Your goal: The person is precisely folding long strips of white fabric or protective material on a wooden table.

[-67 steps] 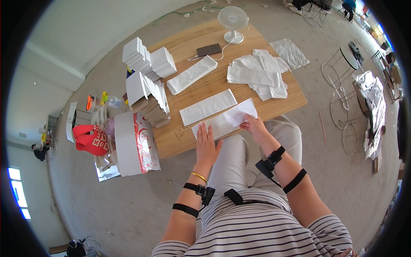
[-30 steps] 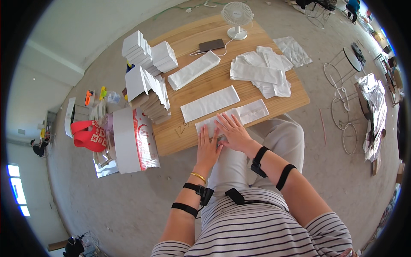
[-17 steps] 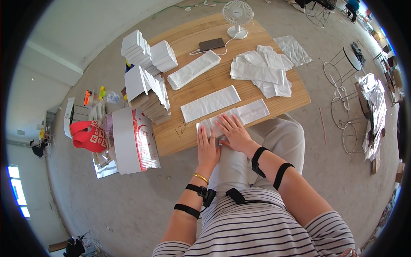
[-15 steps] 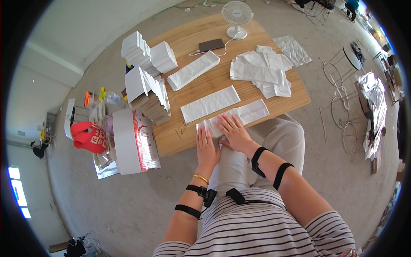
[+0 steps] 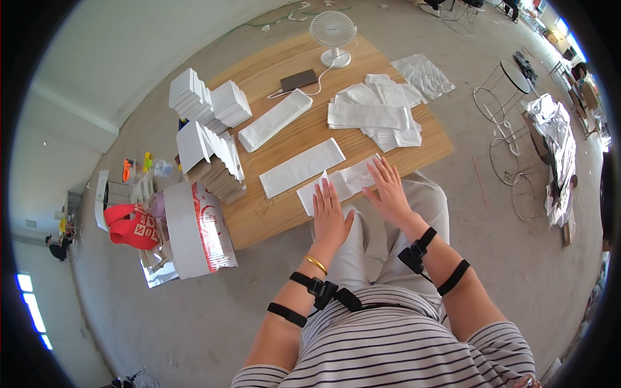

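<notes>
A long white folded sheet, paper or thin plastic, lies flat along the table's near edge. My left hand rests on its left part with fingers stretched out, and a small white corner sticks up by the fingertips. At its right end my right hand lies with fingers spread. Just beyond is a second flat white strip, touched by neither hand. A thicker folded white strip lies farther back. To the right of it sits a loose pile of white strips.
Stacks of white boxes stand on the left of the wooden table. At the back are a small white fan and a dark power bank with a cable. An open carton and a red bag are beside the table.
My right hand has slid right along the sheet to its right end. My left hand has shifted slightly right, so the hands are farther apart. The whole view has shifted a little.
</notes>
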Demonstrator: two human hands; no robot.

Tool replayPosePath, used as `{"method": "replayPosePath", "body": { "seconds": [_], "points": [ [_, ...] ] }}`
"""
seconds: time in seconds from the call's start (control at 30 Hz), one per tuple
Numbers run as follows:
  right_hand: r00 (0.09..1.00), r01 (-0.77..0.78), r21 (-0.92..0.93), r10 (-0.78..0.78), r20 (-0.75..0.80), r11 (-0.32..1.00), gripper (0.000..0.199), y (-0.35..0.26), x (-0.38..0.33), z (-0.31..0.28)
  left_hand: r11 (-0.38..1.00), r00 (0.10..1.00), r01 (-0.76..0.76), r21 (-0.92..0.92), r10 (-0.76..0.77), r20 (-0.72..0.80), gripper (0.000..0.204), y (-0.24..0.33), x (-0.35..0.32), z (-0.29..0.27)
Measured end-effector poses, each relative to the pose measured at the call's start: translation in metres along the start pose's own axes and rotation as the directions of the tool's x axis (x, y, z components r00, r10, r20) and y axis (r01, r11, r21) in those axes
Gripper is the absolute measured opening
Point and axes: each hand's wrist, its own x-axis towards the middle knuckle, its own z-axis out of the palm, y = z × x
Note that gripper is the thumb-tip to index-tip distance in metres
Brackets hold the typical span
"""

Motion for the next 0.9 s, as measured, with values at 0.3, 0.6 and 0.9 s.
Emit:
{"method": "replayPosePath", "body": {
  "seconds": [0.3, 0.6, 0.9],
  "points": [
    [0.999, -0.036, 0.048, 0.036, 0.01, 0.998, 0.051, 0.025, -0.019, -0.002, 0.976, 0.987, 0.052, 0.209, -0.083, 0.14, 0.098, 0.019, 0.017, 0.025],
    [0.997, 0.011, 0.081, -0.017, 0.074, 0.997, 0.054, 0.01, -0.01, 0.011, 0.996, 0.997, -0.074, -0.043, 0.073, -0.033, 0.088, -0.002, 0.011, -0.006],
    [0.928, 0.307, -0.088, -0.277, 0.25, 0.948, 0.079, -0.034, 0.019, 0.053, 0.982, 0.99, -0.141, 0.123, 0.137, 0.043, 0.084, -0.07, -0.007, 0.005]
  ]
}}
